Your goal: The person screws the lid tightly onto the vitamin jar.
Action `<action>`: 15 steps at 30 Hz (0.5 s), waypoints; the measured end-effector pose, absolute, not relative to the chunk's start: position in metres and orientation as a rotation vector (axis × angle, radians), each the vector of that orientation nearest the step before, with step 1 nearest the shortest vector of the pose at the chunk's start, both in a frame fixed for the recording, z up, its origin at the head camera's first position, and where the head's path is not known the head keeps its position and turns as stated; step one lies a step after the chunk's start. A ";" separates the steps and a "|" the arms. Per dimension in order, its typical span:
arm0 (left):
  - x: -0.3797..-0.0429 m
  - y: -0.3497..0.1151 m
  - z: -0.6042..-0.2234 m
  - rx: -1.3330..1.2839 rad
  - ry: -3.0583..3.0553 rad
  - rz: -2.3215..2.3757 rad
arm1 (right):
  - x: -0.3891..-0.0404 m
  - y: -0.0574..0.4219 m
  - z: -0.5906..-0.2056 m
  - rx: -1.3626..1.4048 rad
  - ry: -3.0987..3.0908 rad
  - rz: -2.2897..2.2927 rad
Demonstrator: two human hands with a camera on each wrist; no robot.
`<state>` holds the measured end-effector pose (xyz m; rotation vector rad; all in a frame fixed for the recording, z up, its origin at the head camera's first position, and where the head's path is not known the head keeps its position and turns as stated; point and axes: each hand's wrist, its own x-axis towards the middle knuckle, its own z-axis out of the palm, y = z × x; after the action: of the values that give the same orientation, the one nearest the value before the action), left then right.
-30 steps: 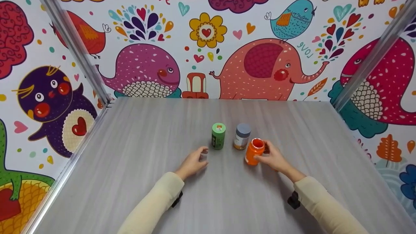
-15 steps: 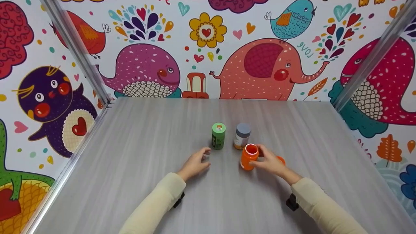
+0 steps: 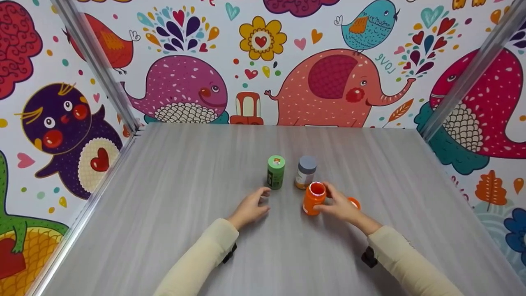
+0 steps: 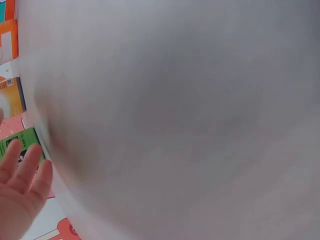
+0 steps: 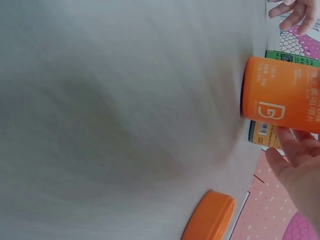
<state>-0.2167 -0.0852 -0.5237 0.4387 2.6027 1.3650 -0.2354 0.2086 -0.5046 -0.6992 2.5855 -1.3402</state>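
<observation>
An orange bottle stands upright with its mouth uncovered, and my right hand holds it from the right, thumb at the near side and fingers behind. In the right wrist view, white print shows on the orange bottle, and some fingers lie along its side. Its orange lid lies on the table just beyond my right hand, partly hidden by it. My left hand hovers with loosely bent fingers and nothing in them, close to a green canister. A grey-capped jar stands behind the orange bottle.
A grey wood-grain table spreads under everything. A cartoon-printed wall rises behind its back edge. A metal post stands at the left back corner and another post at the right.
My right hand has brought the orange bottle slightly left and toward me, then stayed nearly still. The lid has come into sight. My left hand has drifted a little to the right.
</observation>
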 end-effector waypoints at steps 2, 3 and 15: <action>-0.217 -0.083 -0.523 0.445 2.595 1.360 | -0.236 0.213 -0.503 -0.722 2.602 -1.316; -0.217 -0.083 -0.523 0.453 2.594 1.356 | -0.236 0.215 -0.502 -0.725 2.610 -1.307; -0.211 -0.066 -0.517 0.483 2.551 1.309 | -0.235 0.263 -0.506 -0.652 2.656 -1.189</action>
<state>-0.2113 -0.0658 -0.5170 0.4829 2.5513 1.3090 -0.2355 0.2630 -0.5063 -0.6519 2.6556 -1.1889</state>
